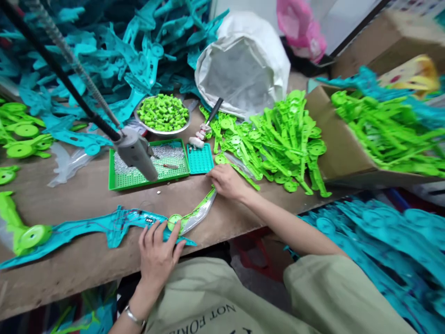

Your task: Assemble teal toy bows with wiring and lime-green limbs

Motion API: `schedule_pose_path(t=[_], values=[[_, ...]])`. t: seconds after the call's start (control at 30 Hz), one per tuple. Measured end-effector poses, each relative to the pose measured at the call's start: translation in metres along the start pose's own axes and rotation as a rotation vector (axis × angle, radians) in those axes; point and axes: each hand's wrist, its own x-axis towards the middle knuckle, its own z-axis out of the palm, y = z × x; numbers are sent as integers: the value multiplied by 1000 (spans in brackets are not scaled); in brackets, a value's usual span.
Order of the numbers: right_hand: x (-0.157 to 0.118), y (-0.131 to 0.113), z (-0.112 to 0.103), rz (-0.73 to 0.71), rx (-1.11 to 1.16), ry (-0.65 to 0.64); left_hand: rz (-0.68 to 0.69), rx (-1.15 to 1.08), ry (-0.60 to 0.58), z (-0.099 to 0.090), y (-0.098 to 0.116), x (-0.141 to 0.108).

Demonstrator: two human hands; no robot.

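Note:
A long turquoise plastic shell (pixel 93 226), shaped like a toy bow, lies across the bench with thin wires along it. My left hand (pixel 158 250) rests on its right end, fingers spread, beside a green round hub. From that hub a curved lime-green arm (pixel 200 204) with a clear strip reaches up to the right. My right hand (pixel 227 182) is closed at the arm's far tip; its fingertips are partly hidden. At the shell's left end sits another green arm with a round hub (pixel 35 236).
A grey electric screwdriver (pixel 135 155) hangs over a green tray (pixel 149 184) of screws. Beside it are a turquoise pegged tray (pixel 200 158), a bowl (pixel 163 132) of green pieces and a white sack (pixel 278 60). Green arms (pixel 278 139) are heaped near a cardboard box (pixel 323 134).

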Motion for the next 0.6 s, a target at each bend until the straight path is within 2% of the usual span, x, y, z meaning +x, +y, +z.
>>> schedule_pose_path(t=[0.17, 0.3, 0.37, 0.5, 0.6], values=[[-28, -5, -32, 98, -74, -85, 19, 28, 58, 5, -4, 0], [-47, 9, -65, 280, -182, -89, 19, 13, 60, 10, -6, -3], [-58, 28, -88, 414, -258, -7, 12, 8, 53, 12, -8, -4], [-81, 79, -134, 686, -424, 257, 13, 13, 42, 11, -7, -3], [-95, 111, -157, 864, -444, 379, 17, 16, 58, 10, -5, 0]])
